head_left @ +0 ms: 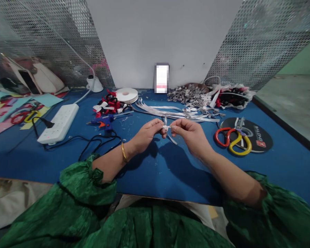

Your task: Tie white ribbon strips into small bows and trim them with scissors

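Above the middle of the blue table, my left hand (152,131) and my right hand (188,133) meet fingertip to fingertip. Between them is a white ribbon (173,139), looped or knotted into a small bunch. My left thumb and fingers pinch this bunch from the left. From the right, my right thumb and forefinger pinch a piece of the same ribbon. One loose end hangs down below the fingers and another sticks up behind them. The exact form of the knot is partly covered by my fingertips.
Cut white ribbon strips (160,111), a ribbon spool (126,95) and a heap of grey-white bows (189,93) lie behind my hands. Scissors (239,146) rest on a black disc at right. To the left are a blue glue gun (104,121), its cord and a power strip (59,124). A phone (161,78) stands upright.
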Demonstrator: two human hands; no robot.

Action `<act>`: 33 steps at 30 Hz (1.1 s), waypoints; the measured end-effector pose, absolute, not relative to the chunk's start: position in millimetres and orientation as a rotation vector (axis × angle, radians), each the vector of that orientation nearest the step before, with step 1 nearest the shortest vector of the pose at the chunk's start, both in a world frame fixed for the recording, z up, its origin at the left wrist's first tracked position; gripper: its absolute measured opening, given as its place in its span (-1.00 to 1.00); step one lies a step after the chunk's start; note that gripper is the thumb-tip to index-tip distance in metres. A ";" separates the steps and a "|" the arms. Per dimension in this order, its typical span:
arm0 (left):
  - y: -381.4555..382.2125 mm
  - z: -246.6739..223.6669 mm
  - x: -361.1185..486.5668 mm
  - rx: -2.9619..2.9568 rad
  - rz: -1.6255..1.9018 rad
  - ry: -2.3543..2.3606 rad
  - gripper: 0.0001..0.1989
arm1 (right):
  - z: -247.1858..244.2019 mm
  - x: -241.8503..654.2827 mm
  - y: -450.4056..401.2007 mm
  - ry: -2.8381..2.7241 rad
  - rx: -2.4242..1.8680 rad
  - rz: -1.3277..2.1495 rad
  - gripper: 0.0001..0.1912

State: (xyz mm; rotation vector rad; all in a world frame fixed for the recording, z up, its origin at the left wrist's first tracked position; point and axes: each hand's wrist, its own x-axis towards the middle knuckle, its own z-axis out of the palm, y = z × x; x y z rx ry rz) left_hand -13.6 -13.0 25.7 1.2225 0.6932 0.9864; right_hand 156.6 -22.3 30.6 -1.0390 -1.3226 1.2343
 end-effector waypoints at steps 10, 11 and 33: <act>-13.9 27.2 -14.1 1.218 0.956 0.730 -0.63 | 28.1 158.6 -24.4 -1.798 -1.098 0.664 -0.89; -13.9 27.6 -14.0 1.201 0.958 0.726 -0.64 | 28.2 158.7 -24.2 -1.783 -1.107 0.700 -0.88; -16.6 27.6 -11.8 1.280 0.964 0.913 -0.69 | 31.2 169.3 -21.3 -2.365 -0.871 0.018 -0.80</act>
